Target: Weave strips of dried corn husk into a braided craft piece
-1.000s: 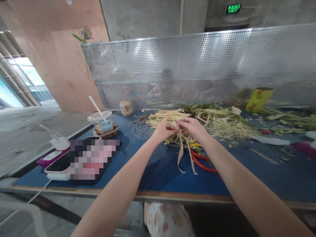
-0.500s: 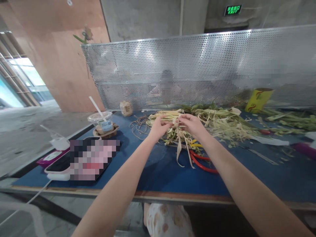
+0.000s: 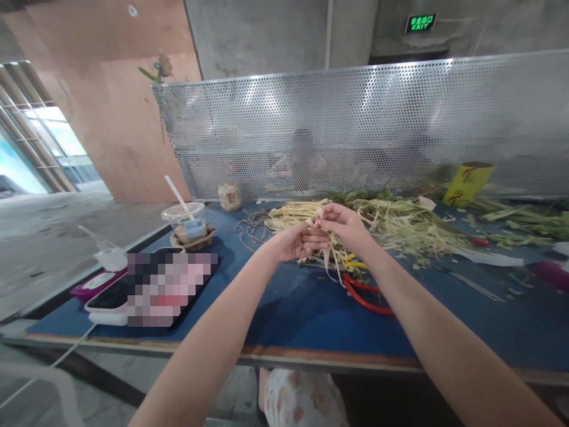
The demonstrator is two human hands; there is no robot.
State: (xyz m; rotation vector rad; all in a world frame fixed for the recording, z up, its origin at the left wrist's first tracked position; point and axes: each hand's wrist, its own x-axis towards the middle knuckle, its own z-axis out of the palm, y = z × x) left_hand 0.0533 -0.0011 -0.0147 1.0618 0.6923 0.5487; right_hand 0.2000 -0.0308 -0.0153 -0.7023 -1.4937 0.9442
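Note:
Above the blue table, my left hand (image 3: pixel 293 242) is turned palm up, with the thumb raised and the fingers curled under a pale dried plant strip (image 3: pixel 327 264). My right hand (image 3: pixel 344 226) pinches the same strip near its top, fingertips almost meeting those of the left. The strip's loose ends dangle toward the table. Behind and below the hands lies a bundle of pale yellow stalks (image 3: pixel 284 216), partly hidden by them. Scissors with red handles (image 3: pixel 367 301) and a tool with yellow handles (image 3: pixel 354 261) lie beneath my right wrist.
A pile of green and dry leaves (image 3: pixel 404 228) spreads to the right, near a metal tool (image 3: pixel 478 286) and a yellow tube (image 3: pixel 469 184). On the left stand a drink cup (image 3: pixel 192 228) and a phone (image 3: pixel 109 295). A perforated metal screen (image 3: pixel 338 130) rises along the back edge.
My left hand has rolled palm up with its fingers now under the strip. The right fingers have drawn in closer, and the strip's hanging ends sit higher.

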